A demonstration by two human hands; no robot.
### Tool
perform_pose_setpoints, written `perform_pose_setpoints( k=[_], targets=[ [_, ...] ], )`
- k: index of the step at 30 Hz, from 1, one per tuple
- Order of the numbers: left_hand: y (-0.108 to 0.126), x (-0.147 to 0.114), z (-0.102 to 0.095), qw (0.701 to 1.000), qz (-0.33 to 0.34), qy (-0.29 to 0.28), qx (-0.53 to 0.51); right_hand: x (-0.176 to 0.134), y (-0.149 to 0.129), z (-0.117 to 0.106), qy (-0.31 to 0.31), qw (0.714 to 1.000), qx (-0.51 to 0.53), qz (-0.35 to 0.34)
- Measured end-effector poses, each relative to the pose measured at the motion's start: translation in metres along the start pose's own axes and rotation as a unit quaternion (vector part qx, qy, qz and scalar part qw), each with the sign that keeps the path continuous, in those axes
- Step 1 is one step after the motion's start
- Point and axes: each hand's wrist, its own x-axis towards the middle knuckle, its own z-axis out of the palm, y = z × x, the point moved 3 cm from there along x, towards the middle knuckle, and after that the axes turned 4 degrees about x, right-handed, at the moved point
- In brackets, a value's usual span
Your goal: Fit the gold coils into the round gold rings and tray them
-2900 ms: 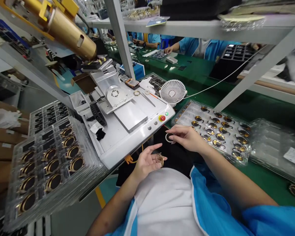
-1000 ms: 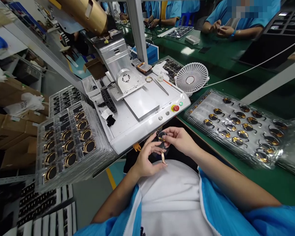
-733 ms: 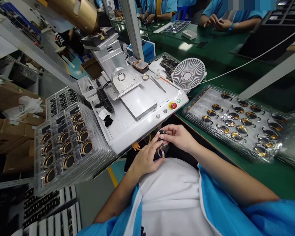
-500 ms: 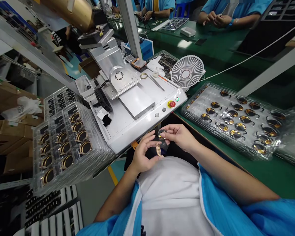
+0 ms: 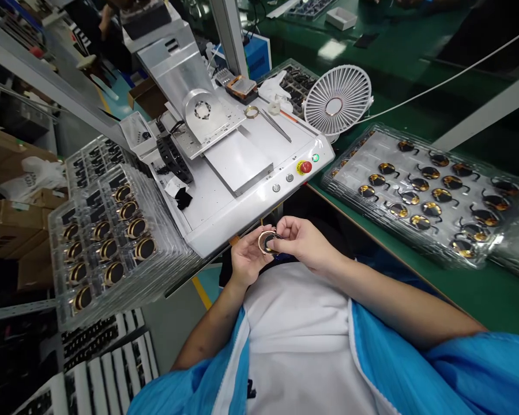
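Observation:
In front of my lap my two hands meet. The fingers and thumb of my left hand grip a gold-coloured ring, which looks like a watch case. Inside or against that ring lies a round dark disc, pressed by the thumb of my right hand. How far the disc sits within the ring I cannot tell, since my fingers cover part of both.
Ahead stands a white machine with a red stop button. On it lie tweezers and a loose ring. Left are stacked clear trays of ringed dark discs; right, a tray of round parts and a fan.
My hands have come together. The disc, held apart in my right fingers before, now lies at the gold ring in my left hand. The camera view has tilted down.

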Motion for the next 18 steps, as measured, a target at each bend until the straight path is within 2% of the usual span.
perform_pose_setpoints(
  k=[6, 18],
  targets=[
    [-0.0016, -0.0017, -0.0048, 0.999, 0.009, 0.011, 0.034, -0.0008, -0.0003, 0.0058, 0.005, 0.998, -0.046, -0.049],
    [-0.0019, -0.0033, -0.0064, 0.997, 0.008, 0.026, 0.070, 0.0005, 0.0008, 0.0078, -0.001, 0.996, -0.073, -0.044]
  ],
)
